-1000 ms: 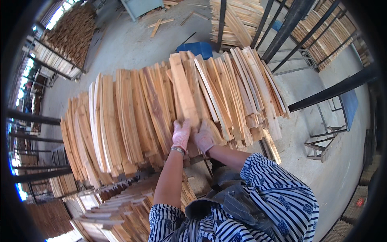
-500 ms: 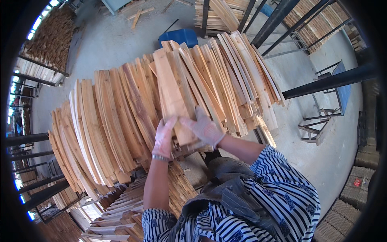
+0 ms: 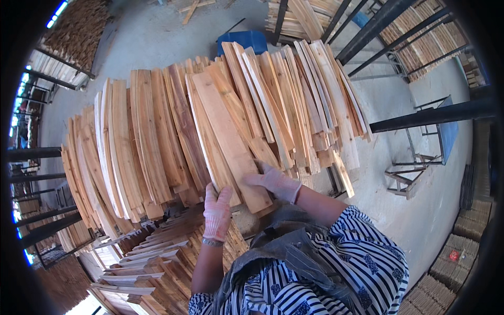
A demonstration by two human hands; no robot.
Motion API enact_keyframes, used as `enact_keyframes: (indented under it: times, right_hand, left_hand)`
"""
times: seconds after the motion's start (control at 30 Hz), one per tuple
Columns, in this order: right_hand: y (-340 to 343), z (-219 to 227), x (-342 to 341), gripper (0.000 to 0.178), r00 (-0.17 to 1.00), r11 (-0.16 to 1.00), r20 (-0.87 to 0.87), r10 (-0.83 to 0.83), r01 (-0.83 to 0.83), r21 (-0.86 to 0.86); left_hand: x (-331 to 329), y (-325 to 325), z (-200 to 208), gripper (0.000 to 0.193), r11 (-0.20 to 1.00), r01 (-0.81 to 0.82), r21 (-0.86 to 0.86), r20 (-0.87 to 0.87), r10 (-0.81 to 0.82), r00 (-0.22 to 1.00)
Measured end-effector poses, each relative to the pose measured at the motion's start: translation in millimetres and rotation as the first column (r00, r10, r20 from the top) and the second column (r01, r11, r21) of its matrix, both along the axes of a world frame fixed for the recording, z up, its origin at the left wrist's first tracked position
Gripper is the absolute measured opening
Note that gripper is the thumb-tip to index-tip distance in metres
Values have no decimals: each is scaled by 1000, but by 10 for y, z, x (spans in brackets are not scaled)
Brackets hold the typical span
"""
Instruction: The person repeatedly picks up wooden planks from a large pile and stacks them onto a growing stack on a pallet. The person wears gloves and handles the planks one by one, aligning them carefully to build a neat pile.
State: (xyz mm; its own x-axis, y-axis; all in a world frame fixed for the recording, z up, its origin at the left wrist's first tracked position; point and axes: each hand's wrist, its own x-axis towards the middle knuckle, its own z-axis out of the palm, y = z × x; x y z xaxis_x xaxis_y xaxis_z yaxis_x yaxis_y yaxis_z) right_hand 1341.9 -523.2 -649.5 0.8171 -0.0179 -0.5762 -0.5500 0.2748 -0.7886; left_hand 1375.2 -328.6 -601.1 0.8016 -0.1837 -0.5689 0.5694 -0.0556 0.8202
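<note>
Wooden boards of uneven width lie side by side in a wide pile in front of me. On top, a smooth pale board [image 3: 223,123] slants with its near end toward me. My right hand [image 3: 277,184], in a pinkish work glove, grips this board's right edge near that end, thumb across its face. Just left of it lies a second, narrower board [image 3: 206,142]. My left hand [image 3: 217,212], gloved alike, is closed on that board's near end, at its left edge. The undersides of both boards, and the fingers beneath, are hidden.
Below the pile, on my left, stands another stack of boards [image 3: 163,278]. Dark metal posts [image 3: 430,119] jut in from both sides. Beyond the pile sits a blue container [image 3: 244,41]. A blue-topped metal stand [image 3: 449,134] is at the right, with bundled wood [image 3: 459,249] along the edge.
Both hands have come nearer to me and moved apart. The two top boards have fanned out, showing the left one beside the pale board, and their near ends sit closer to my body.
</note>
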Motion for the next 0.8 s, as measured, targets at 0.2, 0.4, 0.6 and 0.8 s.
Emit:
enact_keyframes:
  times: [0.2,0.4,0.6,0.8]
  right_hand:
    - [-30,129,-185,79,955,742,-99,278,-279,-609]
    - [424,424,-456,101,884,811,1,467,-428,-399]
    - [88,138,-287,64,678,613,20,735,-651,-447]
    - [-742,-32,1291,89,981,300,-159,108,-185,-936]
  left_hand:
    - [-737,-204,180,63,874,321,365,43,-360,932]
    - [-53,-29,-19,106,994,112,-14,-238,-112,965]
    - [104,41,-694,88,992,127,-5,-170,-126,977]
    - [1,61,-842,59,971,70,-227,-196,-116,974]
